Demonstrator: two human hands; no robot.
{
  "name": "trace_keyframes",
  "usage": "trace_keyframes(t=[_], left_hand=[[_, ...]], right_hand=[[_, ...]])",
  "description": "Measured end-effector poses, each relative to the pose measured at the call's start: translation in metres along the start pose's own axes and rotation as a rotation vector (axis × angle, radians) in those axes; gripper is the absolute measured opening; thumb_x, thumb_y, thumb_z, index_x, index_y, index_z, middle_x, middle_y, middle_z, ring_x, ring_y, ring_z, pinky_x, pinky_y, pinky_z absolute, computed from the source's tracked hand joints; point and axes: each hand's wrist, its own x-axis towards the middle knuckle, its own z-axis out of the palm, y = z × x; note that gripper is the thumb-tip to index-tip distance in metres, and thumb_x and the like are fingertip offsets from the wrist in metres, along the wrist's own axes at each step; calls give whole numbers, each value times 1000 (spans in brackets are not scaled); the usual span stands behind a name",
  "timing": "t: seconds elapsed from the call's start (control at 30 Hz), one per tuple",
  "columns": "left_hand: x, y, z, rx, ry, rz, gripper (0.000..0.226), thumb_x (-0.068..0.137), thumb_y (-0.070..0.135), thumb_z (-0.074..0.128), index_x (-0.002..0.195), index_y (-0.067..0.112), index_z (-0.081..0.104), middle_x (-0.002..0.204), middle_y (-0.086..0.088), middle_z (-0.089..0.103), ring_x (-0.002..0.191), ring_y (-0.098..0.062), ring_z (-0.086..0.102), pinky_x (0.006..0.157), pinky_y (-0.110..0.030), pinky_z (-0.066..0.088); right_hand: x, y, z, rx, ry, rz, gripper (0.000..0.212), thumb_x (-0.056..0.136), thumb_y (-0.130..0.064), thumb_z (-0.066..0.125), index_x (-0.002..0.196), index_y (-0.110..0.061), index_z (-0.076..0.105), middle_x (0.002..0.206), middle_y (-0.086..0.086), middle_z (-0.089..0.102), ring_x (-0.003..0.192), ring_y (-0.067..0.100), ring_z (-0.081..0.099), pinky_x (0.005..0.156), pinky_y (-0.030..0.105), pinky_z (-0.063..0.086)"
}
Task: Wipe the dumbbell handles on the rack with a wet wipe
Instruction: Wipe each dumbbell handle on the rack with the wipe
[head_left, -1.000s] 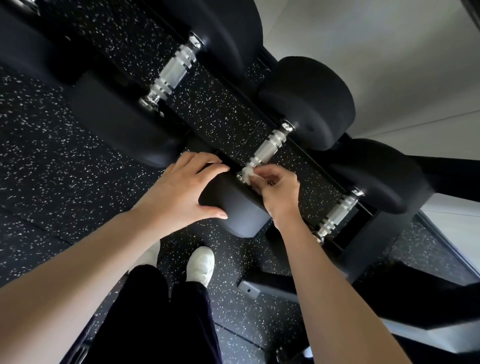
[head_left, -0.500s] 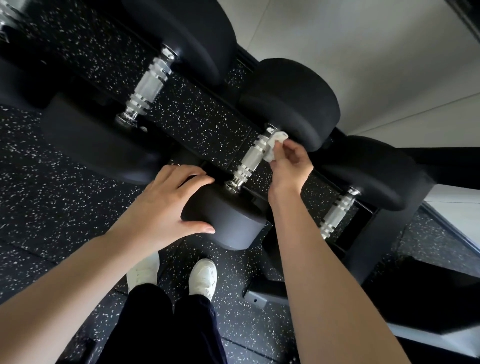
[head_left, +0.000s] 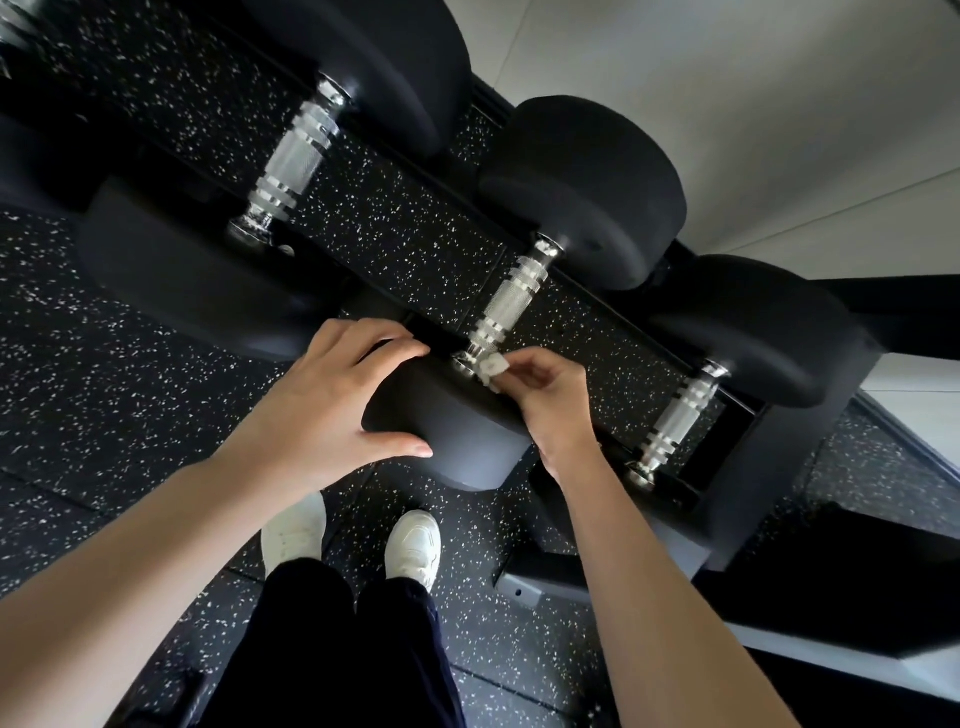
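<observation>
Steel, knurled: middle handle (head_left: 506, 306) on the rack (head_left: 769, 493). White wet wipe (head_left: 491, 368), pinched in right hand (head_left: 545, 395), has returned from far end to near collar. Left hand (head_left: 332, 400) rests straight-fingered on near head (head_left: 457, 441). Another stroke likely complete.

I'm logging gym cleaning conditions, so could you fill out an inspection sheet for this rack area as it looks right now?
Surface: black speckled rubber floor; black rack holding the dumbbells.
Job's things: three chrome handles in view, the left handle, middle handle and right handle; a wet wipe, bunched small, is at the middle handle's near end.
Clutter: nothing seen.
Hands: the right hand pinches the wet wipe; the left hand rests on the middle dumbbell's near head.
Cables: nothing seen.
Surroundings: pale tiled wall behind the rack; the person's white shoes on the floor.
</observation>
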Motion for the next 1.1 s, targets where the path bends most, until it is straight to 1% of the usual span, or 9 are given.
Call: trace_keyframes(t=[0.1, 0.27, 0.37, 0.5, 0.63, 0.73, 0.87, 1.0, 1.1], left_hand=[[0, 1, 0, 0, 2, 0, 81, 62, 68, 50, 129, 23, 50, 130, 6, 46, 116, -19, 36, 91, -32, 38], [0, 0, 1, -16, 10, -3, 81, 62, 68, 51, 130, 23, 49, 130, 6, 45, 118, -18, 35, 92, -41, 44], [0, 0, 1, -11, 10, 4, 81, 63, 67, 52, 129, 22, 50, 130, 6, 45, 117, -19, 36, 93, -40, 44], [0, -1, 1, -1, 13, 10, 81, 63, 68, 51, 130, 22, 50, 130, 6, 45, 117, -19, 37, 94, -37, 41], [0, -1, 2, 2, 13, 15, 81, 63, 68, 51, 130, 22, 49, 130, 6, 45, 117, -20, 37, 95, -37, 42], [-1, -1, 2, -1, 20, 19, 80, 64, 67, 51, 130, 22, 49, 130, 7, 45, 117, -19, 37, 94, -36, 41], [-1, -2, 2, -6, 27, 17, 80, 64, 68, 51, 130, 22, 49, 130, 8, 44, 117, -18, 36, 92, -36, 42], [-1, -1, 2, -24, 30, 11, 80, 63, 68, 51, 129, 23, 49, 130, 9, 44, 117, -18, 35, 90, -41, 47], [-2, -1, 2, -25, 31, 11, 80, 63, 67, 51, 129, 22, 50, 130, 8, 44, 118, -18, 36, 91, -39, 45]], right_hand=[[1, 2, 0, 36, -15, 37, 11, 77, 0, 72, 83, -9, 68, 83, 9, 72, 71, 13, 65, 74, 24, 53], [8, -3, 0, 441, 136, 199, 9, 87, 1, 60, 89, -7, 57, 85, 7, 68, 78, 20, 66, 79, 31, 56], [19, -12, 2, 627, 125, 188, 9, 90, 2, 54, 98, -3, 55, 89, 9, 66, 81, 19, 66, 84, 32, 55], [35, -21, 6, 704, 83, 153, 21, 89, 7, 52, 111, 4, 51, 104, 20, 64, 100, 30, 64, 87, 35, 55], [50, -30, 6, 848, 81, 114, 17, 89, 10, 49, 103, 0, 53, 89, 13, 60, 70, 13, 61, 70, 25, 56], [60, -32, 4, 1022, 85, 150, 17, 92, 6, 46, 102, -4, 55, 90, 10, 62, 77, 14, 61, 80, 27, 55], [57, -26, 2, 999, 18, 123, 17, 91, 7, 48, 85, -9, 53, 91, 10, 62, 78, 16, 63, 77, 30, 56], [51, -16, -6, 826, -32, 50, 20, 88, 11, 50, 80, -7, 50, 89, 8, 63, 89, 19, 61, 96, 40, 49], [43, -8, -8, 707, -58, 37, 19, 88, 12, 50, 81, -6, 51, 86, 7, 65, 89, 18, 63, 91, 38, 52]])
